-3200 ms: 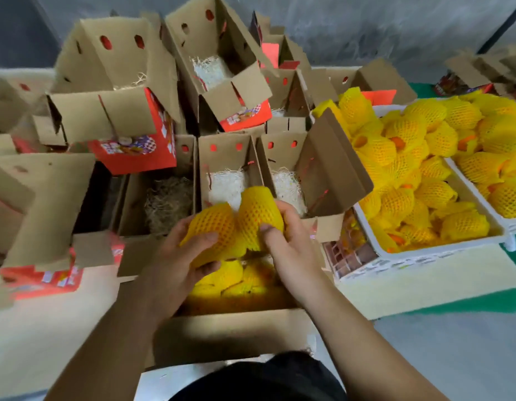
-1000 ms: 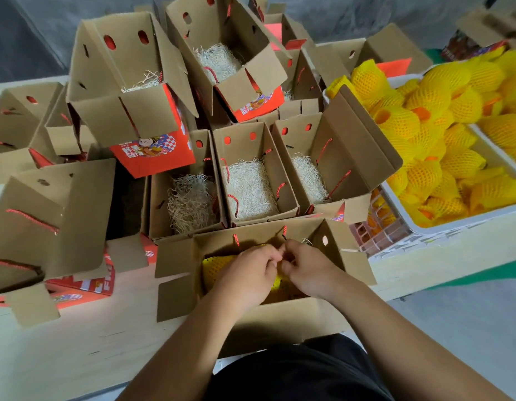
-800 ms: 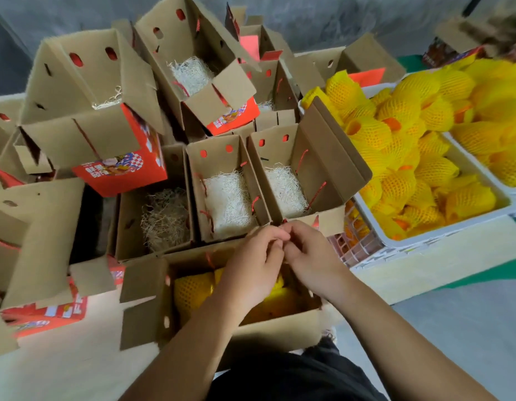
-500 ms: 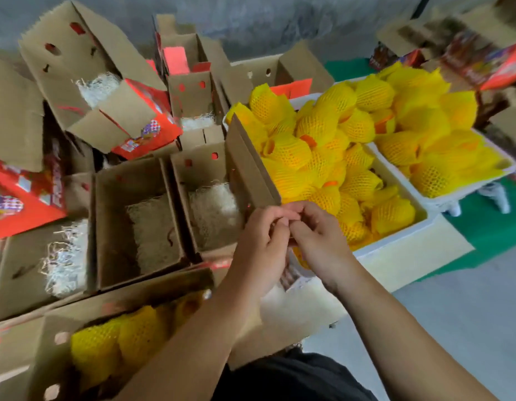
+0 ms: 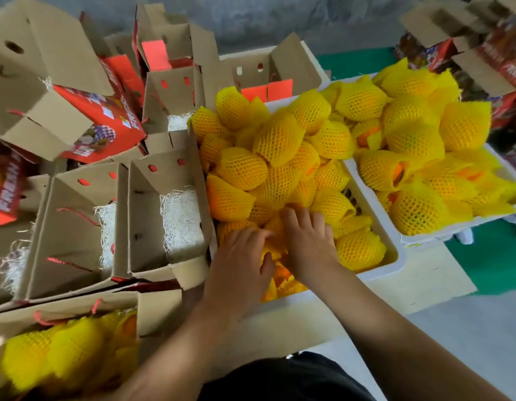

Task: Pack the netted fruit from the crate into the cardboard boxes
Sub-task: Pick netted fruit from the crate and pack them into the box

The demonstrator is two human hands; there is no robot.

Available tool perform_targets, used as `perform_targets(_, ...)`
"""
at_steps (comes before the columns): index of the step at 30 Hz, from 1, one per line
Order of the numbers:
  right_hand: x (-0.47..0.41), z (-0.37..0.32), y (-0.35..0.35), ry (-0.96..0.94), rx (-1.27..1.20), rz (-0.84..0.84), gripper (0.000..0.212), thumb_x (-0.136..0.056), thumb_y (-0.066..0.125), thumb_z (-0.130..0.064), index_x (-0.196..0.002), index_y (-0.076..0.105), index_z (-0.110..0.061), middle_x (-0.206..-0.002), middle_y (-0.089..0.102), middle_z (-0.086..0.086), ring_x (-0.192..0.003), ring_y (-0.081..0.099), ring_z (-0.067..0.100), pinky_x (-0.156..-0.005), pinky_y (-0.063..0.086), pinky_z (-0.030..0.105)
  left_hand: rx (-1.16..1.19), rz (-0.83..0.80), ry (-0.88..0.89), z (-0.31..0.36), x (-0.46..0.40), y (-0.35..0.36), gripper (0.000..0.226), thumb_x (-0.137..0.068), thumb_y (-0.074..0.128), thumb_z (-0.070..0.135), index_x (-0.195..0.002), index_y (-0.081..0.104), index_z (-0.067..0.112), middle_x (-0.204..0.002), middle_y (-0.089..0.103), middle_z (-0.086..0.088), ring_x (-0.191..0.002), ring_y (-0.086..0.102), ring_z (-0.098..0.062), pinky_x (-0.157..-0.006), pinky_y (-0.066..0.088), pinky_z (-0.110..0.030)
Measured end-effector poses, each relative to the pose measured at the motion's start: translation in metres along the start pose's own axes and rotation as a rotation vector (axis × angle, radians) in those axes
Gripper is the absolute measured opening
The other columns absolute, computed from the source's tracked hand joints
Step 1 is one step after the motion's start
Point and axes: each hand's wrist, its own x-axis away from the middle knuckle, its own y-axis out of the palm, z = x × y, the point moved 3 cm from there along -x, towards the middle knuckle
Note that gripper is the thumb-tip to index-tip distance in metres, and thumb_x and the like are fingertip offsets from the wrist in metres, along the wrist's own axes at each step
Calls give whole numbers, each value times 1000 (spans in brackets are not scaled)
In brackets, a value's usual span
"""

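— Where are the hands?
— Left hand (image 5: 241, 257) and right hand (image 5: 308, 241) lie side by side, fingers spread, pressing on netted fruit (image 5: 275, 146) in the near crate (image 5: 394, 266).
— Around them?
— Open boxes (image 5: 164, 209) with straw just left; a second crate (image 5: 442, 234) right; a filled box (image 5: 77, 306) nearest.

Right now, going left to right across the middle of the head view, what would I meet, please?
Empty box with straw → second straw-lined box → left hand → right hand → near crate of netted fruit → far crate.
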Motion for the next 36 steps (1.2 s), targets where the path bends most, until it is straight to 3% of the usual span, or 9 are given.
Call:
perform_targets(6, 2, 19, -16, -32, -373, 3, 80, -66, 78, -48, -134, 40, -27, -126, 54, -4, -119, 47, 25, -94, 44, 41, -30, -82, -41, 7, -1, 1, 75, -80, 76, 36, -147, 44, 21, -138, 57, 0, -127, 55, -24, -113, 24, -27)
perform_targets(12, 11, 24, -35, -25, -964, -160, 79, -66, 75, -73, -128, 46, -35, -102, 65, -7, -83, 65, 6, -67, 55, 32, 644, -87, -372, 16, 0, 0, 82, -75, 85, 38, -139, 36, 58, -132, 49, 41, -117, 53, 13, -94, 51, -23)
perform_targets(15, 8, 17, -41, -135, -1067, -120, 43, -88, 64, -65, -112, 57, -30, -88, 63, -7, -76, 60, 5, -65, 50, 28, 773, 76, -472, 17, 5, -12, 70, -68, 86, 43, -125, 47, 54, -117, 58, 37, -105, 61, 10, -79, 53, -13)
perform_targets(18, -2, 7, -51, -209, -1273, -34, 22, -106, 50, -32, -100, 67, -19, -78, 61, 2, -71, 57, 5, -64, 47, 23, 1162, 190, -621, 10, 10, -24, 78, -62, 95, 39, -128, 54, 41, -117, 71, 15, -110, 70, -15, -88, 61, -39)
perform_targets(23, -38, -33, -71, -481, -667, 98, 49, -95, 59, -2, -141, 56, -18, -127, 54, 5, -111, 53, 18, -97, 46, 39, 1828, 180, -752, 2, 18, -40, 95, -64, 96, 29, -146, 50, 17, -125, 70, -19, -94, 75, -33, -73, 65, -35)
perform_targets(26, -53, -50, -64, -604, -116, 20, 98, -79, 81, -26, -159, 25, -31, -148, 30, 6, -123, 35, 29, -103, 37, 44, 1850, 184, -742, 1, 21, -48, 115, -50, 102, 41, -149, 48, 17, -130, 68, -19, -99, 74, -33, -82, 63, -38)
perform_targets(28, -55, -61, -55, -553, 56, 46, 95, -79, 78, -40, -156, 23, -32, -145, 26, 4, -124, 32, 28, -102, 33, 42, 1857, 202, -726, 0, 23, -50, 114, -51, 100, 48, -148, 50, 18, -134, 67, -17, -106, 72, -32, -87, 63, -40)
perform_targets(32, -47, -82, -47, -410, -54, 269, 48, -89, 66, -43, -128, 43, -29, -126, 42, 1, -113, 44, 26, -92, 39, 40, 1855, 188, -734, 5, 21, -49, 103, -48, 98, 57, -137, 60, 22, -126, 71, -8, -110, 70, -25, -88, 59, -37)
perform_targets(36, -34, -76, -44, -440, -319, 323, 47, -82, 73, -38, -120, 50, -22, -121, 56, 5, -112, 47, 29, -93, 44, 45, 1916, 173, -752, 11, 18, -50, 119, -40, 104, 45, -143, 54, 13, -128, 68, -18, -107, 69, -32, -80, 62, -38)
